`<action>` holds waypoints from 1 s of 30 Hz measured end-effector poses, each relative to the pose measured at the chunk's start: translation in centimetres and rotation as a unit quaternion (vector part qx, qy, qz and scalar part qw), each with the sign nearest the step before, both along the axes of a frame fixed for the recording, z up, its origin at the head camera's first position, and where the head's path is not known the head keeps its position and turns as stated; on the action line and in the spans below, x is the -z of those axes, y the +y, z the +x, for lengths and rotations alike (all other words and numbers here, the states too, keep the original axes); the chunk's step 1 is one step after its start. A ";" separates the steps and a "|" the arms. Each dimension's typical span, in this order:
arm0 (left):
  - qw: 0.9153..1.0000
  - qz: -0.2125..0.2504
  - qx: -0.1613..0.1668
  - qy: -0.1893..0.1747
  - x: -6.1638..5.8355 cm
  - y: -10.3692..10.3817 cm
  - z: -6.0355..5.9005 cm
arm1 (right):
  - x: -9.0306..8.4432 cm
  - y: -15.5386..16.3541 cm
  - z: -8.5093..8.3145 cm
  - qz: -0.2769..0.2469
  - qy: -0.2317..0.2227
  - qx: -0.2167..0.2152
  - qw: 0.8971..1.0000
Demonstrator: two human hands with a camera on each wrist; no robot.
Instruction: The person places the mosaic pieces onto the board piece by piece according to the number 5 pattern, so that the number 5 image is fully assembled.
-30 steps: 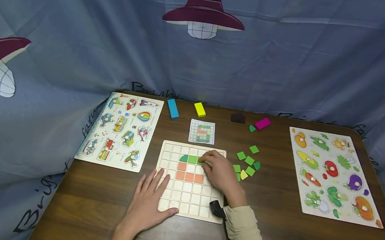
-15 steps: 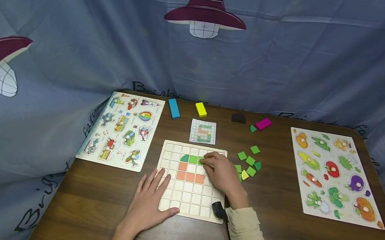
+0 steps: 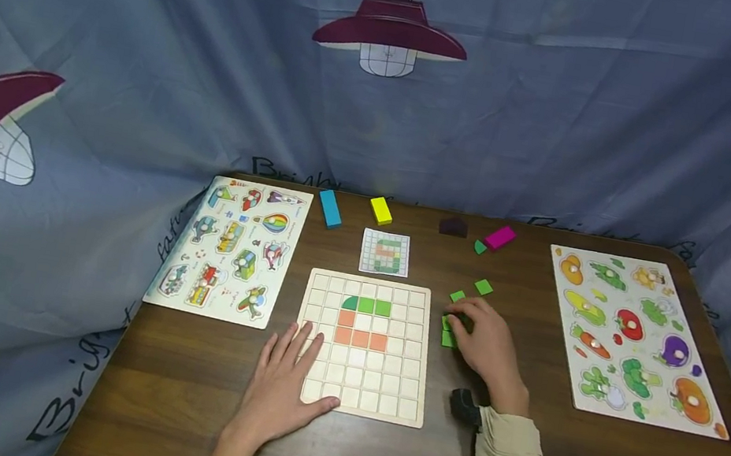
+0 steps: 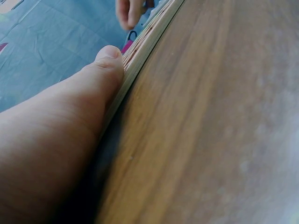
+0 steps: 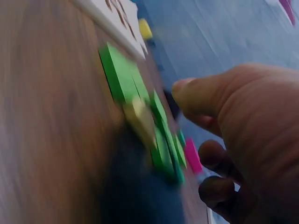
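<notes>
A pale wooden grid board point(image 3: 393, 392) lies in the middle of the table. It bears a green quarter-round piece point(image 3: 349, 303), two green squares point(image 3: 374, 307) beside it in the same row, and several salmon squares point(image 3: 360, 338) below. My left hand point(image 3: 278, 393) rests with spread fingers on the board's left edge, its thumb point(image 4: 110, 58) along the near edge. Right of the board, my right hand point(image 3: 487, 343) hovers over loose green squares point(image 5: 117, 72), hiding some of them in the head view. Its fingers are bent and apart from the pieces; a yellow piece point(image 5: 140, 119) lies among these.
Behind the board lies a small printed pattern card point(image 3: 385, 253). Blue point(image 3: 329, 208), yellow point(image 3: 380, 210), dark point(image 3: 454, 227) and magenta point(image 3: 499, 238) blocks lie along the back. A vehicle puzzle board point(image 3: 229, 248) is at left, a vegetable puzzle board point(image 3: 635, 338) at right.
My right hand has left the green square at the board's upper row and moved right, over the loose pieces. That square now shows uncovered in the grid. The left hand stays put.
</notes>
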State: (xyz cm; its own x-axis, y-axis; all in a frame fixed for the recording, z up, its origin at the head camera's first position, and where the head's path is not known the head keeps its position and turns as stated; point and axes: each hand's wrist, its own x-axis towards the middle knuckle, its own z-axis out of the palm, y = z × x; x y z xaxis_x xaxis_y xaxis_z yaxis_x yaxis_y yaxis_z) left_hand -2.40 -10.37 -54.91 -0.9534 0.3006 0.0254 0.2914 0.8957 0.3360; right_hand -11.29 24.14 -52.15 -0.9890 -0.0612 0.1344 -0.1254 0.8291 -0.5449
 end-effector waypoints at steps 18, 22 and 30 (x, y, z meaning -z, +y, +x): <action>1.000 0.001 -0.001 0.012 0.0 0.0 0.1 | 1.7 4.6 2.7 0.009 0.027 0.038 0.999; 1.000 0.000 -0.002 0.007 -0.1 0.0 0.1 | 1.4 4.8 2.9 0.020 0.015 0.039 0.999; 1.000 0.004 -0.001 0.009 -0.1 0.1 0.1 | 1.1 4.6 3.3 0.049 -0.001 0.050 0.998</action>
State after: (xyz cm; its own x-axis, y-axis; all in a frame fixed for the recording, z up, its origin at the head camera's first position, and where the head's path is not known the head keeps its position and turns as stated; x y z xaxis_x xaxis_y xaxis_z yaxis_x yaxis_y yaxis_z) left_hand -2.29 -10.28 -54.78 -0.9533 0.2987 0.0456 0.2961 0.8936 0.3373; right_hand -7.96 28.79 -53.20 -0.9910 0.0249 0.1312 -0.0387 0.8868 -0.4606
